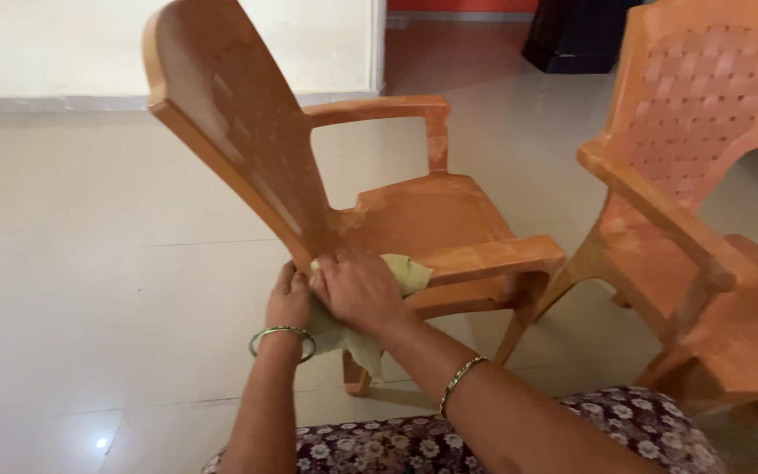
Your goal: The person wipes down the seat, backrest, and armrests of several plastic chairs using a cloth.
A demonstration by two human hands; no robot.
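Two orange plastic chairs stood on the shiny pale floor (89,263). The near chair (370,202) was in the middle, seen from behind and a bit from the side, with a tall back and two flat arms. The second chair (695,175) stood just beside it on the right, and its back had a woven square pattern. No boxes, packets, labels or signs showed anywhere.

One yellow-green cloth (379,303) lay against the near chair, low down where the back meets the seat. Part of it stuck out toward the chair arm, and part hung down under the hands.

The right hand (357,290) lay flat on top of the cloth, fingers close together, pressing it onto the chair. The left hand (289,303) was right next to it, touching the chair's back edge and the cloth. Its fingers curled around the edge, but I could not tell how tightly it gripped.

There were two bangles, one on each wrist: a greenish one (282,338) on the left and a thin gold one (460,382) on the right. The person wore dark clothing with small white flowers (449,439).

A white wall (46,53) stood at the back, and one dark thing (576,35) sat on the floor far off, too cut off to tell what it was.
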